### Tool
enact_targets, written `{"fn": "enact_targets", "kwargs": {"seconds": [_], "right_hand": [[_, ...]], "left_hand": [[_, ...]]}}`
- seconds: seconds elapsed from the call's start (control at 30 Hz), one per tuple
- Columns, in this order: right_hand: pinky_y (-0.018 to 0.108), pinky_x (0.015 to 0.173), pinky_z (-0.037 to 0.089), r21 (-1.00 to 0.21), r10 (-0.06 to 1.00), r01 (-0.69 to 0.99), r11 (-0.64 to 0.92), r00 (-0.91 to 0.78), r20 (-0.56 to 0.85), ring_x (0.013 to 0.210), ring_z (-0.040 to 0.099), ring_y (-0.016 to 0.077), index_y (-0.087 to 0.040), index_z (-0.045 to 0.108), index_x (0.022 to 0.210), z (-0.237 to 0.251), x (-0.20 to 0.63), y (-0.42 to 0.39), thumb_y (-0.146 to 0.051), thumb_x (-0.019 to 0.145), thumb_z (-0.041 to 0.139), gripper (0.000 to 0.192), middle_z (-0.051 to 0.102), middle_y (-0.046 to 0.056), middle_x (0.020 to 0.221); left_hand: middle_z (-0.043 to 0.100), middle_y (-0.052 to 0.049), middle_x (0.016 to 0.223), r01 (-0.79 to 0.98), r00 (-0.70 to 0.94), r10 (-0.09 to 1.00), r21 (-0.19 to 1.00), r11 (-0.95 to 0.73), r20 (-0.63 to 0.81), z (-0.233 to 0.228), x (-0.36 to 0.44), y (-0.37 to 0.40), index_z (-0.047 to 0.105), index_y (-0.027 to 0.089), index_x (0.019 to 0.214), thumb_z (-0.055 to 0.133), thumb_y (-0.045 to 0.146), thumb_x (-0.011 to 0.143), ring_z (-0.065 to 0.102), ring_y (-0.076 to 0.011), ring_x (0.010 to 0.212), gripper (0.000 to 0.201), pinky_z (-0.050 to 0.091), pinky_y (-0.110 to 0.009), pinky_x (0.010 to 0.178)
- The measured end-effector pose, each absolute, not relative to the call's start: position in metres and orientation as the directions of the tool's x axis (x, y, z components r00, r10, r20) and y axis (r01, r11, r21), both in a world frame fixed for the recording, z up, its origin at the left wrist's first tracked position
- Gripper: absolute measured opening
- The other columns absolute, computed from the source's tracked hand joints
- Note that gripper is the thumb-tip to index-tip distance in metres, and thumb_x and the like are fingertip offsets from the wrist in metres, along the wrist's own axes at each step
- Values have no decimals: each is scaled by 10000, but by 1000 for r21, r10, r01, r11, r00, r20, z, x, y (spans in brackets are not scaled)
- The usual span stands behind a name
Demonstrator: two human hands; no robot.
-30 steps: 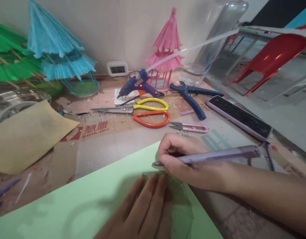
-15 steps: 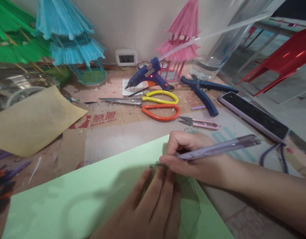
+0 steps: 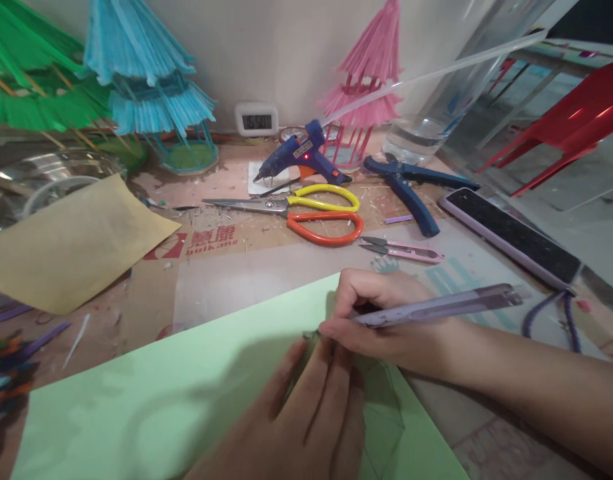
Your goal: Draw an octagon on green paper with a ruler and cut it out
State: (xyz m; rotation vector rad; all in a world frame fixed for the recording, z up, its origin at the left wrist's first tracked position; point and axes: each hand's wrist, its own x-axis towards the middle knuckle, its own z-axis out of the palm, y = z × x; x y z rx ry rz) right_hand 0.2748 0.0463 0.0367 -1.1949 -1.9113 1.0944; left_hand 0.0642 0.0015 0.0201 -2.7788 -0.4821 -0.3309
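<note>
A light green paper sheet [image 3: 186, 393] lies across the near part of the table. On its right part rests a small translucent dark green piece [image 3: 381, 413]. My left hand [image 3: 301, 420] lies flat on that piece, fingers together and pointing away from me. My right hand [image 3: 386, 320] grips a purple pen [image 3: 436, 308] with its tip down on the paper, right at my left fingertips.
Yellow and orange scissors [image 3: 306, 210], a blue glue gun [image 3: 299, 159], blue pliers [image 3: 411, 187], pink snips [image 3: 401, 249] and a phone [image 3: 511, 235] lie behind. Tan paper [image 3: 71, 243] lies left. Blue [image 3: 146, 73], pink [image 3: 369, 73] and green [image 3: 31, 73] pagoda models stand at the wall.
The view has shifted, so everything sits slightly further right. The pen tip has moved from just beyond my left fingertips to right against them. My left hand stays pressed on the green piece.
</note>
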Motion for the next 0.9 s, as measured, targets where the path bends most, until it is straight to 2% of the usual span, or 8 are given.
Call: {"fn": "enact_targets", "kwargs": {"seconds": [0.3,0.7,0.9], "right_hand": [[235,532,311,-814,916,500,294,-392,90,508,393,80,-223,440,679,49,273,41,-281,926,603,302,474,-71,582],[246,495,267,-775,909,521,358,-384,162,467,357,89,-239,363,656,41,278,45,-257,872,497,255,413,-71,534],[244,485,250,-751,901,530,393,-386,199,453,356,81,-235,354,639,42,281,46,-216,854,478,250,398,-77,520]], "left_hand": [[698,-66,1324,352,921,283,-262,-899,267,19,64,2,648,169,1278,430,274,1040,594,-251,1246,339,359,-417,1098],[715,-76,1294,354,911,271,-252,-901,311,19,66,3,667,146,1255,437,210,1015,605,-253,1218,338,363,-420,1082],[675,-88,1364,341,926,274,-263,-902,262,17,63,4,630,142,1316,446,269,1025,562,-271,1276,367,335,-439,1130]]}}
